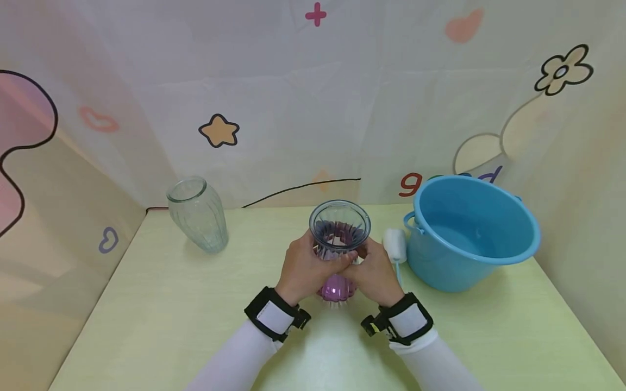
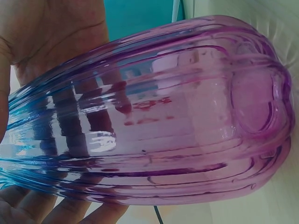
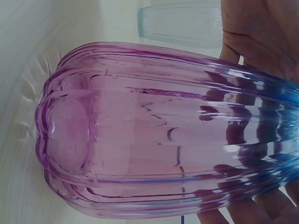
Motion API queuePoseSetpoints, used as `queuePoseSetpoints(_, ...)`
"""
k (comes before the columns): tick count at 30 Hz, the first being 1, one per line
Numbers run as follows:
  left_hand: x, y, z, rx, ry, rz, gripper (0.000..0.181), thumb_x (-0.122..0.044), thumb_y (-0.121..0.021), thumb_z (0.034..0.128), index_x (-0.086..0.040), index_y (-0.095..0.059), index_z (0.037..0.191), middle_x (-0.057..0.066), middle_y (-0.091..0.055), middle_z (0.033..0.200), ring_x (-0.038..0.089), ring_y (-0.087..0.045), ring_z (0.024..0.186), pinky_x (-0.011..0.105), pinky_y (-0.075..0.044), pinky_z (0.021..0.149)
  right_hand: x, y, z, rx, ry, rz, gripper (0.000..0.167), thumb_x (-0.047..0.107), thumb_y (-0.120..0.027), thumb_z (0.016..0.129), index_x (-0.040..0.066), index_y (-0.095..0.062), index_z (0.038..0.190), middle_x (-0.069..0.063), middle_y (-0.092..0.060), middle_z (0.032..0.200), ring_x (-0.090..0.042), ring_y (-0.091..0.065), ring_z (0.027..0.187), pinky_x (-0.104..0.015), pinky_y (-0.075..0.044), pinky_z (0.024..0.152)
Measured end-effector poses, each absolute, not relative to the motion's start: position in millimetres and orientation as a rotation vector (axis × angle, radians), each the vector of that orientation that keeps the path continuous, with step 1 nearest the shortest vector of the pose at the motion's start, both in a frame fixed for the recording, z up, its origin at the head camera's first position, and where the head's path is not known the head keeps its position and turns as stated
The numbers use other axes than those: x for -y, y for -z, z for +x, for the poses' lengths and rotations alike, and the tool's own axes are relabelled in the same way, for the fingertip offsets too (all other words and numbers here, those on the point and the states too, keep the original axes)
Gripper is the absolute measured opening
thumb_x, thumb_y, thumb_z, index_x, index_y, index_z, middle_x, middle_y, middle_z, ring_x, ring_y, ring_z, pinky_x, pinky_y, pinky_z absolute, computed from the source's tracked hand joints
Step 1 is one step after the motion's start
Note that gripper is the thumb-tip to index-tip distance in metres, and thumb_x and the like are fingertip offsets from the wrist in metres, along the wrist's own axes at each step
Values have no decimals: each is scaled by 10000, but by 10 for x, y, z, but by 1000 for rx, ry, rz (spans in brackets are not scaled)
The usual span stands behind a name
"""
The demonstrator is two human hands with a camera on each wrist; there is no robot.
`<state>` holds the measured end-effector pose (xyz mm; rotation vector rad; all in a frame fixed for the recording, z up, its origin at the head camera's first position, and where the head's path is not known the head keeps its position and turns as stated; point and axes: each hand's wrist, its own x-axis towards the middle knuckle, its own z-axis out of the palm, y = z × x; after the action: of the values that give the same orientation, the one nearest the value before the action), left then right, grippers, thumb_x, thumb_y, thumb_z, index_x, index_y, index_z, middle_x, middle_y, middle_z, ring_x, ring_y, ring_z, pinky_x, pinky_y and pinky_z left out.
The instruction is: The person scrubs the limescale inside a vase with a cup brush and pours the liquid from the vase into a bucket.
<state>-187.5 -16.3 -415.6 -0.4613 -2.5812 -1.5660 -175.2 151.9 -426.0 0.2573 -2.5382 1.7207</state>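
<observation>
My left hand [image 1: 304, 267] and right hand [image 1: 377, 275] curl round the ribbed vase [image 2: 173, 116] below its rim [image 1: 339, 248], upright on or just above the surface [image 1: 156, 326]. It looks like glass: rigid, slick, fairly heavy, breakable; I'd grip where it narrows.

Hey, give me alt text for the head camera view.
A person's left hand and right hand grip a purple-tinted glass vase at a pale table. A clear glass vase stands to the left, a blue bucket to the right.
</observation>
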Motion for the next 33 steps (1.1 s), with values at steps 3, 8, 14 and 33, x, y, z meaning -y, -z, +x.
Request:
queuePoseSetpoints(3, 160, 4161, -1878, 2580, 1567, -466, 682, -484, -854, 801, -123, -598, 1320, 122, -739, 1236, 270, -699, 1158, 476, -582, 924, -1522, 4260, -1752, 2537, -1724, 258, 652, 121, -813, 836, 51, -563, 1434, -205, -665, 1373, -378, -652, 1229, -586, -547, 1003)
queuePoseSetpoints(8, 159, 4171, -1876, 2564, 1592, -473, 684, -478, -851, 807, -114, -597, 1327, 147, -736, 1243, 280, -700, 1157, 487, -583, 924, -1522, 4255, -1745, 2536, -1732, 271, 675, 121, -816, 837, 53, -546, 1452, -211, -652, 1391, -382, -645, 1241, -597, -537, 1015)
queuePoseSetpoints(14, 151, 4192, -1859, 2567, 1587, -454, 675, -491, -851, 808, -123, -612, 1321, 135, -737, 1253, 277, -696, 1177, 494, -578, 945, -1541, 4267, -1743, 2561, -1727, 269, 688, 140, -808, 855, 50, -521, 1474, -197, -639, 1415, -381, -624, 1274, -609, -516, 1042)
queuePoseSetpoints(33, 170, 4190, -1853, 2578, 1583, -470, 656, -489, -848, 812, -126, -625, 1311, 117, -743, 1239, 267, -694, 1172, 490, -571, 953, -1699, 4214, -1701, 2660, -1635, 441, 752, 226, -810, 880, 141, -458, 1539, -135, -550, 1533, -432, -508, 1412, -679, -418, 1112)
